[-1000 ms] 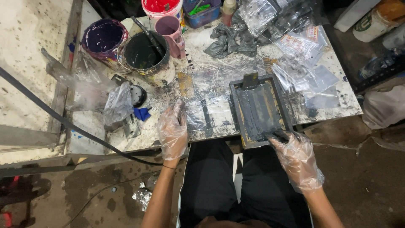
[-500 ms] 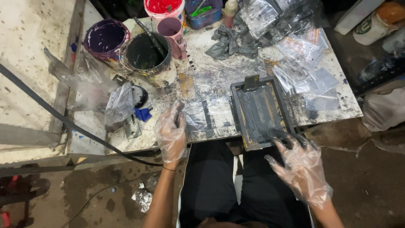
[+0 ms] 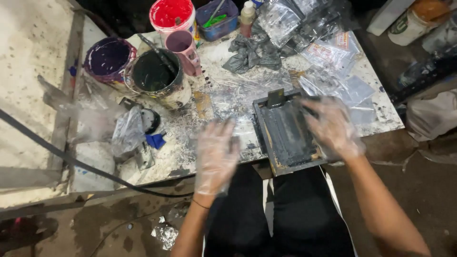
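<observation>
Left hand (image 3: 216, 154): wore a thin clear plastic glove, palm down, fingers spread and pointing away from the body, blurred by motion, gripping nothing.
Left forearm: bare, rose from the bottom edge of the view toward the wrist, where a thin dark band sat just below the glove cuff.
Right hand (image 3: 332, 126): also in a clear plastic glove, palm down, fingers loosely spread and slightly curled, blurred, nothing clasped in it.
Right forearm: bare, ran in from the lower right corner, angled up and to the left.
Spacing: the hands were well apart, the right further forward than the left.
</observation>
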